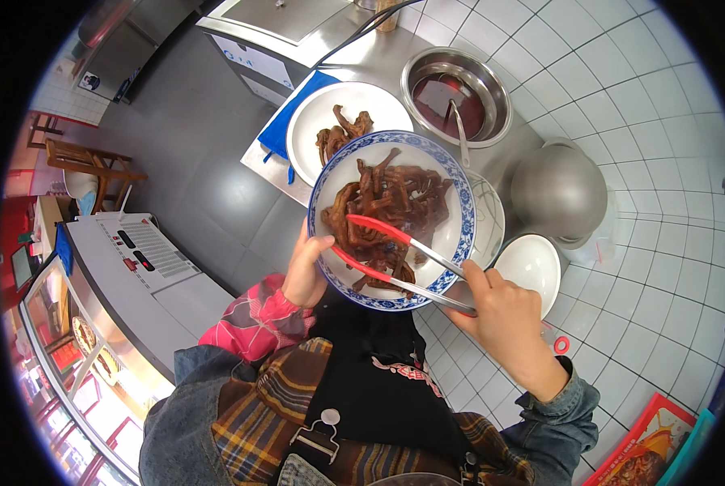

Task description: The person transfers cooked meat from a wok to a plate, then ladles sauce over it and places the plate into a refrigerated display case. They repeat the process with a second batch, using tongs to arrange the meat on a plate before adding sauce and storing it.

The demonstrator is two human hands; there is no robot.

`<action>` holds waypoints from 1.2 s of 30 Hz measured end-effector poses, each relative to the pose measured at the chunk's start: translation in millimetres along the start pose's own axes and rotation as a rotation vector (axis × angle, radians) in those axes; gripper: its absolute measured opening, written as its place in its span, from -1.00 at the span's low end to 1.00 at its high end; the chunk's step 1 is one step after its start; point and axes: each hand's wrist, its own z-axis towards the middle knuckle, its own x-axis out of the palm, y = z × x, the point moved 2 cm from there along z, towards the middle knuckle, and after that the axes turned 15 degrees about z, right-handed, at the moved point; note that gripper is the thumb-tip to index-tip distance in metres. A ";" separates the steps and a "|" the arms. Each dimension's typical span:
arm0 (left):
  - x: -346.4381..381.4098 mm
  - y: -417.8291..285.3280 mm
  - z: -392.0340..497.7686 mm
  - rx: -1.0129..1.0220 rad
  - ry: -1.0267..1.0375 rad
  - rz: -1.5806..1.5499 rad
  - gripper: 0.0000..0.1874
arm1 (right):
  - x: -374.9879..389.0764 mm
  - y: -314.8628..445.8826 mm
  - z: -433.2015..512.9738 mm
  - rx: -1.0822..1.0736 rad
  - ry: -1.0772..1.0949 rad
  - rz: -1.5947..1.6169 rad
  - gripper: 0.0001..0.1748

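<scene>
My left hand grips the left rim of a white bowl with a blue patterned border. Heaped inside are brown cooked poultry pieces, perhaps necks or feet. My right hand holds metal tongs with red tips over the bowl. The tong arms are spread, one tip over the pieces and the other by the left rim near my left thumb. Partly hidden behind the bowl, a white plate carries a few more brown pieces.
Beyond stands a steel pot of dark red liquid with a ladle in it. A blurred steel bowl and a white oval dish are at right, by the tiled wall. A blue cloth lies under the plate; a display case is at left.
</scene>
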 end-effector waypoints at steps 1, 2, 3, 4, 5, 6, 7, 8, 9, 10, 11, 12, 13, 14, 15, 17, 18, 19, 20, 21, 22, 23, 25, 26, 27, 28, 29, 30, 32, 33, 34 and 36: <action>0.4 0.5 -0.9 -0.039 -0.031 0.013 -0.38 | 1.8 5.2 -1.6 -0.003 0.003 -0.034 -0.36; 0.3 0.6 -1.0 -0.049 -0.037 0.011 -0.38 | 1.8 8.6 -2.8 -0.028 0.002 -0.049 -0.35; 0.9 0.3 -0.9 -0.031 -0.012 -0.005 -0.38 | 1.1 8.9 -4.2 -0.001 -0.002 -0.079 -0.34; -0.1 1.2 -0.7 -0.063 -0.031 0.000 -0.39 | -1.0 7.4 -5.9 0.003 -0.009 -0.091 -0.34; -0.9 1.8 -0.7 -0.071 -0.023 -0.011 -0.39 | -3.2 5.2 -7.9 0.007 -0.014 -0.103 -0.33; -1.9 2.5 -0.7 -0.078 -0.016 -0.022 -0.39 | -4.0 3.2 -10.6 0.031 0.002 -0.118 -0.31; -3.2 2.9 -0.4 -0.072 -0.015 -0.010 -0.39 | -5.2 0.9 -14.0 0.054 0.019 -0.132 -0.29; -4.7 3.2 0.2 -0.066 -0.014 0.001 -0.40 | -5.3 -1.6 -16.7 0.094 0.061 -0.154 -0.28; -5.7 3.6 0.5 -0.060 -0.014 0.012 -0.40 | -6.8 -3.6 -18.6 0.091 0.036 -0.146 -0.28; -6.0 3.7 0.7 -0.034 -0.011 0.025 -0.39 | -8.2 -6.2 -20.3 0.105 0.034 -0.144 -0.28; -6.7 4.2 0.9 -0.048 -0.031 0.029 -0.39 | -8.6 -8.0 -21.6 0.131 0.042 -0.145 -0.28; -7.2 4.1 0.6 -0.051 -0.039 0.031 -0.39 | -8.8 -7.8 -22.2 0.110 0.030 -0.127 -0.27; -6.9 3.7 0.6 -0.037 -0.030 0.025 -0.39 | -8.2 -7.5 -21.9 0.101 0.031 -0.109 -0.27; -6.8 3.8 0.6 -0.055 -0.042 0.028 -0.40 | -7.4 -6.4 -21.5 0.091 0.032 -0.092 -0.27; -6.4 3.5 0.7 -0.056 -0.036 0.022 -0.40 | -6.4 -5.1 -20.5 0.081 0.027 -0.095 -0.28; -5.8 2.7 0.2 -0.058 -0.029 0.015 -0.40 | -4.0 -1.9 -18.4 0.053 0.018 -0.102 -0.31; -5.5 2.7 0.4 -0.057 -0.025 0.013 -0.40 | -3.5 -1.6 -17.3 0.052 0.011 -0.107 -0.34; -5.0 2.4 0.4 -0.038 -0.002 0.004 -0.40 | -3.5 -1.7 -16.9 0.048 0.000 -0.115 -0.36; -5.6 3.0 0.5 -0.056 -0.019 0.006 -0.40 | -3.9 -2.3 -16.7 0.035 -0.014 -0.120 -0.39; -5.8 3.4 0.6 -0.055 -0.018 0.002 -0.40 | -4.5 -4.4 -17.2 0.040 0.001 -0.115 -0.42; -6.2 3.9 0.4 -0.053 -0.019 -0.002 -0.40 | -6.7 -7.5 -18.7 0.035 0.014 -0.106 -0.46; -6.7 4.2 0.4 -0.050 -0.025 -0.001 -0.40 | -9.0 -11.2 -20.6 0.030 0.028 -0.095 -0.49; -7.7 4.7 0.3 -0.046 -0.038 0.001 -0.40 | -13.9 -18.9 -25.1 0.061 -0.002 -0.094 -0.53; -8.2 4.7 0.1 -0.053 -0.039 -0.001 -0.39 | -16.2 -22.5 -27.3 0.073 -0.018 -0.091 -0.55; -8.4 4.6 0.1 -0.060 -0.041 -0.004 -0.39 | -18.4 -26.7 -29.0 0.095 -0.030 -0.075 -0.56; -8.7 4.2 0.1 -0.066 -0.042 -0.006 -0.39 | -20.7 -30.4 -30.6 0.112 -0.042 -0.056 -0.58; -8.6 3.5 0.5 -0.059 -0.037 -0.002 -0.39 | -22.1 -33.8 -31.8 0.137 -0.054 -0.046 -0.59; -8.5 2.6 0.6 -0.051 -0.033 0.003 -0.38 | -22.9 -35.9 -33.1 0.158 -0.058 -0.022 -0.60; -7.6 1.1 0.8 -0.048 -0.024 0.004 -0.37 | -24.3 -38.4 -35.7 0.168 -0.055 0.023 -0.60; -7.0 0.6 0.8 -0.052 -0.019 0.000 -0.37 | -24.9 -39.4 -36.5 0.174 -0.054 0.045 -0.60; -6.3 0.2 0.7 -0.056 -0.014 -0.003 -0.37 | -25.8 -40.4 -37.1 0.184 -0.064 0.098 -0.60; -5.4 -0.5 0.8 -0.046 -0.013 0.007 -0.36 | -27.8 -43.1 -37.2 0.203 -0.086 0.205 -0.60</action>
